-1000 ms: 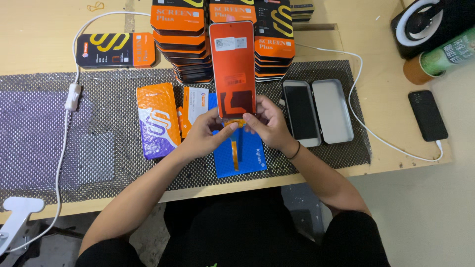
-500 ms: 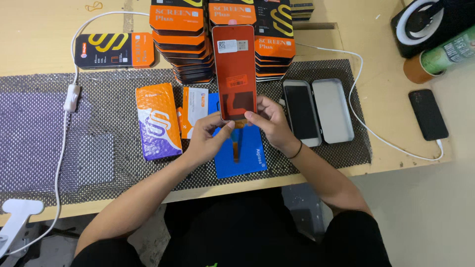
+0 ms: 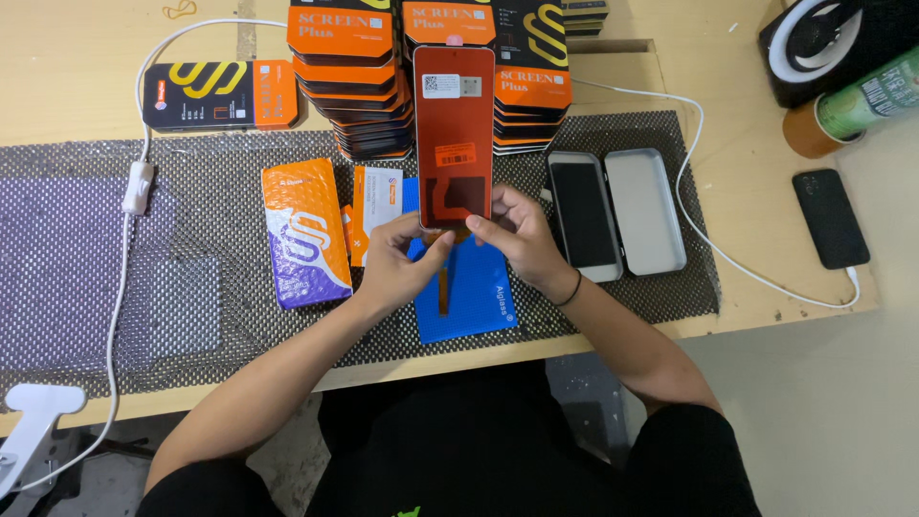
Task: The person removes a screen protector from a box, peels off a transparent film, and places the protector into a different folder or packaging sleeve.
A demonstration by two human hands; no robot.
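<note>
Both hands hold a phone screen panel (image 3: 454,124) upright by its bottom edge, its copper-orange back with small stickers facing me. My left hand (image 3: 402,260) pinches the lower left corner. My right hand (image 3: 517,235) grips the lower right edge, a dark band on its wrist. An orange flex ribbon (image 3: 444,287) hangs from the panel's bottom over a blue sleeve (image 3: 474,292) lying on the mat. Left of the hands lie a purple-orange bubble pouch (image 3: 304,233) and a small white-orange card (image 3: 375,206).
Stacks of orange-black boxes (image 3: 349,77) stand behind the panel, with one box (image 3: 220,94) lying flat at left. An open metal tin (image 3: 617,211) holding a phone lies right. A black phone (image 3: 830,217) charges on a white cable; a can (image 3: 866,96) stands far right. A mesh mat (image 3: 191,287) covers the table.
The panel has stayed upright. My left fingers have shifted a little along its bottom edge; the ribbon hangs lower over the blue sleeve.
</note>
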